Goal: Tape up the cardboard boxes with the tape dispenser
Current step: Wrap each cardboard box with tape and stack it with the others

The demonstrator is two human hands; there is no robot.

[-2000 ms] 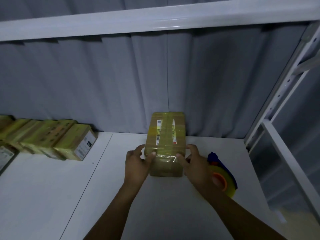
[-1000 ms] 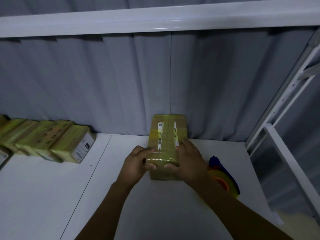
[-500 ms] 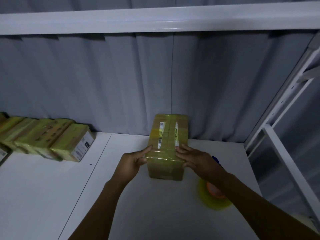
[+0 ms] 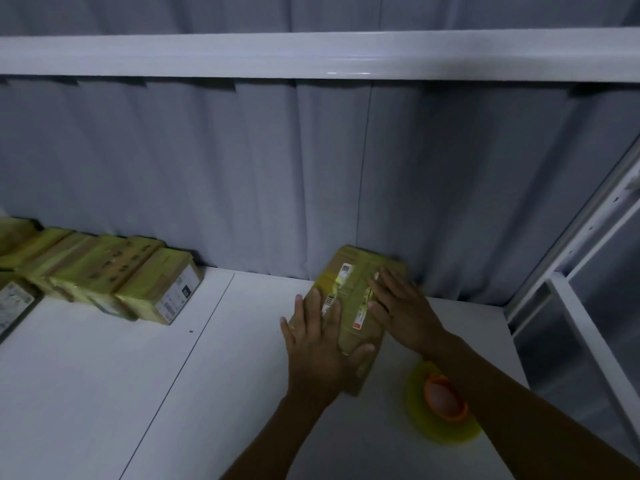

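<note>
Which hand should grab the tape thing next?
Probably the right hand. The tape dispenser lies beside the right forearm, right of the box; the left hand rests flat on the box's left side, farther away.

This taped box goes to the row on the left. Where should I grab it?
Grip the taped box by its two long side walls, coming from above at the near end: it lies flat, lengthwise away from you, its far end near the curtain.
</note>
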